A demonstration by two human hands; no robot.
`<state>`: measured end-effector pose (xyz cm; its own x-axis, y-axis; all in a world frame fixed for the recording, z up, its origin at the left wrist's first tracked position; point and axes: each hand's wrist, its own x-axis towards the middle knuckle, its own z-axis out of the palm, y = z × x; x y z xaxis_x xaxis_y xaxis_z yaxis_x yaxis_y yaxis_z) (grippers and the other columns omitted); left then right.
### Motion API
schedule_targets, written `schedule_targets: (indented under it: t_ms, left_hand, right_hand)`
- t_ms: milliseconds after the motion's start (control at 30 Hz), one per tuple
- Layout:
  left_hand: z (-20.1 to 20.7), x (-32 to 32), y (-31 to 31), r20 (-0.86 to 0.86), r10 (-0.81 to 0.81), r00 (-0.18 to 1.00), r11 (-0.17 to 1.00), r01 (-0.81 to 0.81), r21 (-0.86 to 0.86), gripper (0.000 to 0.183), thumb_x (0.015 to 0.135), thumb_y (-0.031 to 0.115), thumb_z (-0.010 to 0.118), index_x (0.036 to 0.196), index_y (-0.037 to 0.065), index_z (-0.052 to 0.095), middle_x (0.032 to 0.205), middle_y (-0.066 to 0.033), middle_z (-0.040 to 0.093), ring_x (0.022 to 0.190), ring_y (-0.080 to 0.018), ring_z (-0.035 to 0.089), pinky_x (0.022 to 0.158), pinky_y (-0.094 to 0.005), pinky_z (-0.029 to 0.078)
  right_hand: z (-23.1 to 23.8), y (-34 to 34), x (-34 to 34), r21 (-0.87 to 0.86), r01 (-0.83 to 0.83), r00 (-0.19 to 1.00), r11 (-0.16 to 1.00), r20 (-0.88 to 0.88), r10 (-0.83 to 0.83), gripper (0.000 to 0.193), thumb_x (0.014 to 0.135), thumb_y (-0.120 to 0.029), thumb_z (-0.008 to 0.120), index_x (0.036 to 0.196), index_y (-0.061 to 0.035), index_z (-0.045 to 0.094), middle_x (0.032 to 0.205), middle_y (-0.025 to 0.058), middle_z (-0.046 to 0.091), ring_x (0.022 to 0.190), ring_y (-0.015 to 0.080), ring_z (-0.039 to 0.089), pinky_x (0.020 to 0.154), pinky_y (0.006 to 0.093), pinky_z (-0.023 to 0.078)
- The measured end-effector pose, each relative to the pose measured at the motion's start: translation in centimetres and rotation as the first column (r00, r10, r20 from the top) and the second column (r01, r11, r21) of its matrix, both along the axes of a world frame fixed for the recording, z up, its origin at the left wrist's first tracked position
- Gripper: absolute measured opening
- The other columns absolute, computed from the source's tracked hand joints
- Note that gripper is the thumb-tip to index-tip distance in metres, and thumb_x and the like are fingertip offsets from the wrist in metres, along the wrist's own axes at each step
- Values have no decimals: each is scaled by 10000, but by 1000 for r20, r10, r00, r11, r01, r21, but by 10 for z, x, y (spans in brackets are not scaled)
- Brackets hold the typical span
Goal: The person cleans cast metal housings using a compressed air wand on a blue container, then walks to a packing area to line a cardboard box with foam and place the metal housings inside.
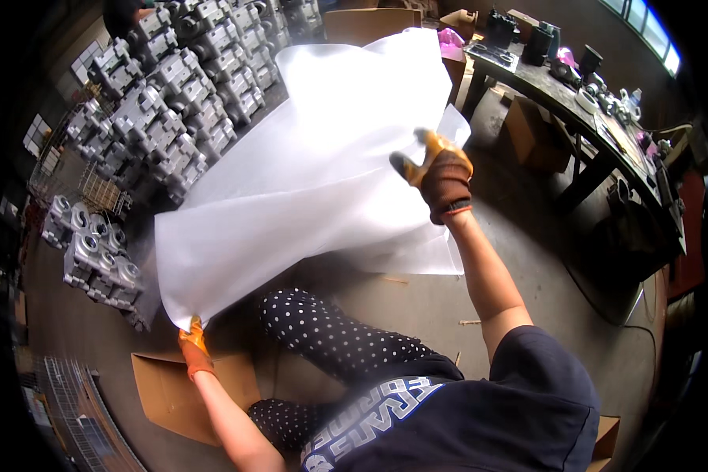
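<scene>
A large white, translucent sheet of packing foam (291, 173) spreads in front of me, creased and partly draped toward the floor. My left hand (194, 344), in an orange-and-yellow work glove, pinches its near left corner. Above the sheet's right part is my right hand (440, 169), in a brown-and-yellow glove, slightly blurred. Its thumb and fingers are apart, and nothing shows between them. An open cardboard box (185, 393) sits on the floor just below my left hand. The sheet hides whatever lies beneath it.
Tall stacks of grey metal castings (181, 86) stand at the far left, with a lower group of castings (98, 252) nearer. A workbench (558, 90) cluttered with parts runs along the right; under it is a cardboard box (535, 134). A cable (653, 338) trails across the floor.
</scene>
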<state>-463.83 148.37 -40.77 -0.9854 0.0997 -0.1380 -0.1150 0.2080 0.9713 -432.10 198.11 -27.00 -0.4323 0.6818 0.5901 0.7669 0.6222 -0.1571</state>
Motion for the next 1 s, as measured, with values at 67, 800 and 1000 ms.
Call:
schedule_targets:
  t_ms: [67, 800, 1000]
  left_hand:
    - [-6, 11, 10, 40, 24, 999, 1000, -25, 15, 280, 888, 127, 603, 1142, 11, 584, 1007, -17, 609, 890, -141, 550, 807, -293, 429]
    - [166, 75, 379, -760, -572, 308, 816, 309, -488, 1020, 543, 447, 824, 1346, 37, 347, 1157, -221, 527, 1071, -380, 524, 915, -411, 442]
    - [163, 107, 387, -209, -702, 681, 680, 553, -482, 765, 661, 290, 791, 1245, -64, 448, 1044, -201, 623, 960, -291, 610, 850, -340, 485]
  right_hand:
    - [20, 20, -7, 319, 90, 978, 943, -210, -22, 826, 647, -529, 745, 1255, -31, 491, 1132, 189, 590, 985, 344, 588, 866, 417, 468]
    - [-77, -119, -51, -236, -727, 627, 645, 157, 763, 910, 691, -451, 712, 1438, -180, 268, 1314, 98, 471, 1296, 342, 342, 1109, 537, 163]
    - [-86, -118, -37, -125, -832, 531, 540, 98, 841, 740, 663, -443, 722, 1287, -123, 486, 1170, 81, 564, 1193, 281, 471, 1083, 462, 281]
